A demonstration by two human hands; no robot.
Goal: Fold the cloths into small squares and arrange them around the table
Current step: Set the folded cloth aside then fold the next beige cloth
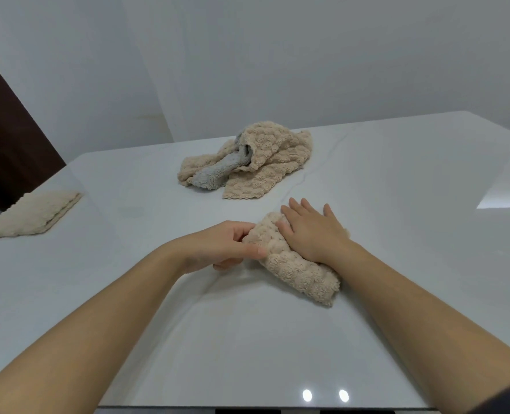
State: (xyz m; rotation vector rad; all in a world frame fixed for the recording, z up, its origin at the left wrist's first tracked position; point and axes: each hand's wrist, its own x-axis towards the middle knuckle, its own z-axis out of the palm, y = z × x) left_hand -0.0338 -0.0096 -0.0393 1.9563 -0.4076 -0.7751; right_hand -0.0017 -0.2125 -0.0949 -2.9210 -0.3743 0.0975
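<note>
The right hand (313,231) lies flat, fingers spread, on the folded fluffy beige cloth (295,261) — the left hand (226,245) pinches its left edge between thumb and fingers.

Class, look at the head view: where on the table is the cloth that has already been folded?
The folded cloth lies at the far left edge of the white table, apart from the unfolded pile at the centre back.

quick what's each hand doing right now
Left hand: closed, its grip pinching the edge of the beige cloth.
Right hand: open, pressed flat on top of the same cloth.
</note>
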